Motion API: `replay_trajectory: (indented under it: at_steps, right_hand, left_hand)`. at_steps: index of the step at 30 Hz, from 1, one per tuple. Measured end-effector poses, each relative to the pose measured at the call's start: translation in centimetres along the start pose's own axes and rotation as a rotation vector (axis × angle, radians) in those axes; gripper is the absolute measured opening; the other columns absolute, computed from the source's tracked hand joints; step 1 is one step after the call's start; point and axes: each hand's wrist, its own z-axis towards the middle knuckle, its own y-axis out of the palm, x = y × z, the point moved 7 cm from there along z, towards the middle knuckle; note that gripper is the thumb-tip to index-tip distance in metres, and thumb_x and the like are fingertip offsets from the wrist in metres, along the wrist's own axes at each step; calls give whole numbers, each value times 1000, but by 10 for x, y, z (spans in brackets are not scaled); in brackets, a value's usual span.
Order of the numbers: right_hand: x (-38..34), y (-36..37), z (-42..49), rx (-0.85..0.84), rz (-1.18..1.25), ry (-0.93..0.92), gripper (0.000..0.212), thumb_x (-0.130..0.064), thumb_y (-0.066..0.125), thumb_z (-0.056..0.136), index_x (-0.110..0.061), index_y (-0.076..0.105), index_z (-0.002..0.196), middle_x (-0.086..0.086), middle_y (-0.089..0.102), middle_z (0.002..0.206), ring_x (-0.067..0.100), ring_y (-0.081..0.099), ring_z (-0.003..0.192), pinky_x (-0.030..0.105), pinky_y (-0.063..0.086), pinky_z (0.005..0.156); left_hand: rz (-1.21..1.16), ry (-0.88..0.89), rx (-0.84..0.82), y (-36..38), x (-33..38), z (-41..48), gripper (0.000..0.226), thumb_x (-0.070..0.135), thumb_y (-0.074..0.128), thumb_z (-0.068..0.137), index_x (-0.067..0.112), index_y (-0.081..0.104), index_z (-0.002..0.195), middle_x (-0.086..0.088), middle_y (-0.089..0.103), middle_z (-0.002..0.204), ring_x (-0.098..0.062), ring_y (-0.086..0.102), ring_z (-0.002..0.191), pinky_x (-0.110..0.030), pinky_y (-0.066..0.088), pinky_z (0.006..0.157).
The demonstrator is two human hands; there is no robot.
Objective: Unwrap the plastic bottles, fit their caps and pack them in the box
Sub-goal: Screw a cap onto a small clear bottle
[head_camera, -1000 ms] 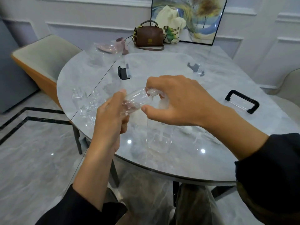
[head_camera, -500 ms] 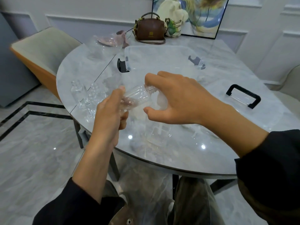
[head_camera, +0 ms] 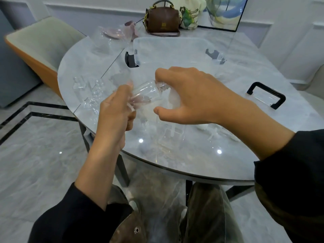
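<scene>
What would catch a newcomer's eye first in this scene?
Two hands meet over the grey marble table: the left hand grips the base of a clear bottle held on a slant, while the right hand curls its fingers over the threaded, uncapped neck. Behind them stands a big clear box with black latches, and a brown handbag sits at the table's far edge.

— Is it bright here?
— Not very. The light is soft and a bit grey. It comes from above. Two small white spots shine on the table (head_camera: 192,160) and one on the floor (head_camera: 43,155).
— Is it sharp?
— Mostly. The left hand (head_camera: 114,109) has smeary fingertips. The clear bottle (head_camera: 149,88) is hard to see. The wall (head_camera: 289,23) lines bend near the edges.
</scene>
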Motion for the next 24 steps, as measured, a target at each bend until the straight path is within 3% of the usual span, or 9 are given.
replay_trajectory:
  at_steps: [3,9,15,18,24]
  right_hand:
    - [1,3,-1,-1,12,10,50,-63,61,84,-25,49,114,-5,51,93,23,53,82,34,39,62]
    - [-1,-6,-1,-7,23,20,48,-63,61,85,-27,49,115,-2,58,99,24,56,86,39,48,70]
    - [-2,-19,4,18,-8,25,46,-66,58,86,-29,52,113,-8,61,94,20,57,86,38,50,70]
    - [-2,-16,5,51,11,30,46,-67,57,85,-28,54,110,-7,60,90,20,57,82,40,52,69]
    - [0,2,0,24,15,41,49,-66,58,84,-27,53,114,-3,57,96,22,56,84,38,50,68]
  left_hand:
    - [-2,-10,-6,-1,-6,0,35,39,57,103,21,57,72,8,52,61,-10,29,48,-33,14,54]
    - [21,8,5,-1,6,-3,32,38,57,102,20,62,75,8,66,67,-7,36,46,-22,25,45]
    - [22,38,-17,0,15,2,35,39,58,102,19,60,74,6,56,63,-7,34,46,-23,24,45]
    - [11,27,-26,-1,10,3,33,40,58,102,19,62,77,7,60,66,-6,36,45,-21,26,43]
    - [-18,-12,-3,-2,-9,5,31,37,57,101,21,58,75,0,57,74,-9,33,49,-24,20,45]
